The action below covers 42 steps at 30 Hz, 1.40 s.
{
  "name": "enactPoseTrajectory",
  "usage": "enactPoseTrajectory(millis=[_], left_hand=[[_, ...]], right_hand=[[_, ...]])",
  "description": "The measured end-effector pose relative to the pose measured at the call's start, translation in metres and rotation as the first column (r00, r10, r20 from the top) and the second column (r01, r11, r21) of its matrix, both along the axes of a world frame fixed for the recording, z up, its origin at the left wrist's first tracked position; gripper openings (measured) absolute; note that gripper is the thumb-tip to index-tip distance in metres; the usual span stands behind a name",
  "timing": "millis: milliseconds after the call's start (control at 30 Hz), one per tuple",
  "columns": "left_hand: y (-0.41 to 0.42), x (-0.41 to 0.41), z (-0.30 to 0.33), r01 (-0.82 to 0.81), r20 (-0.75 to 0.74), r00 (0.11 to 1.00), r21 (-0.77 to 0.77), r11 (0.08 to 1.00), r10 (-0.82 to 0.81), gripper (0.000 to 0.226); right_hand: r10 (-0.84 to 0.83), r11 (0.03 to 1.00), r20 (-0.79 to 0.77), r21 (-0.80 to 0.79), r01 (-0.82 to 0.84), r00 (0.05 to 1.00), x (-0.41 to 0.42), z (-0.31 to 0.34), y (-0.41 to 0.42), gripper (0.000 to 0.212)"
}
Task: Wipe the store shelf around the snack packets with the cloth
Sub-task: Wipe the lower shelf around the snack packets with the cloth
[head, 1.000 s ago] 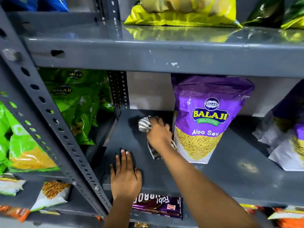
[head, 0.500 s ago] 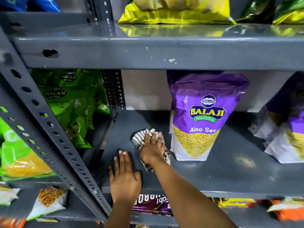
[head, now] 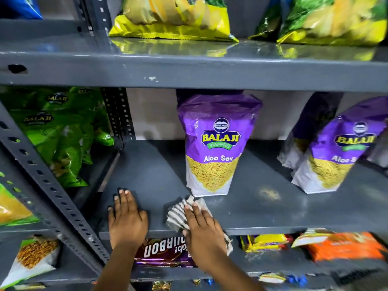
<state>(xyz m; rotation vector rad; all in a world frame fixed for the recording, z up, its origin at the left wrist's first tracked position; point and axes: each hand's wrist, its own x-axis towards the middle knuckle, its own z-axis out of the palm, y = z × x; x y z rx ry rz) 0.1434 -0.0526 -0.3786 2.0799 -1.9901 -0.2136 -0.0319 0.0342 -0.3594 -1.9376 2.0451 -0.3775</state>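
My right hand (head: 202, 229) presses a striped black-and-white cloth (head: 178, 215) flat against the grey metal shelf (head: 262, 211), at its front edge. A purple Balaji Aloo Sev packet (head: 214, 148) stands upright just behind the cloth, not touching it. A second purple packet (head: 336, 156) leans at the right of the same shelf. Left of the cloth, my left hand (head: 126, 219) rests palm down on the shelf, fingers together, holding nothing.
Green Balaji packets (head: 63, 133) fill the bay to the left, beyond a perforated upright (head: 42, 179). Yellow and green packets (head: 174, 17) sit on the shelf above. Below are a brown biscuit pack (head: 163, 250) and orange packets (head: 344, 246).
My right hand has dragged the cloth from deep beside the purple packet forward to the shelf's front edge. My left hand has stayed flat in place.
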Motion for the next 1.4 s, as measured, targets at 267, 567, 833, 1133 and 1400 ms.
enactPoseTrajectory(millis=[267,567,833,1133,1400], left_hand=[[0.015,-0.041,0.009,-0.089,-0.097,0.991,-0.013,0.996,0.087,0.065],[0.022,-0.129,0.006,-0.072,-0.052,0.996,0.045,0.996,0.075,0.061],[0.024,-0.129,0.008,-0.089,-0.069,0.994,0.026,0.996,0.090,0.060],[0.021,-0.130,0.002,-0.139,-0.047,0.989,-0.030,0.990,0.138,0.081],[0.024,-0.132,0.004,-0.117,-0.039,0.992,0.009,0.993,0.117,0.072]], right_hand=[[-0.221,0.970,-0.046,-0.111,0.214,0.974,-0.127,0.007,0.056,0.056],[-0.112,0.988,-0.002,-0.108,0.112,0.994,-0.109,0.024,0.044,0.053],[-0.155,0.918,0.138,-0.346,0.194,0.978,-0.229,0.070,-0.097,0.042],[-0.024,0.980,-0.080,0.195,0.039,0.997,-0.262,0.024,-0.189,0.045],[-0.046,0.984,-0.024,0.169,0.049,0.999,-0.250,0.016,-0.133,0.045]])
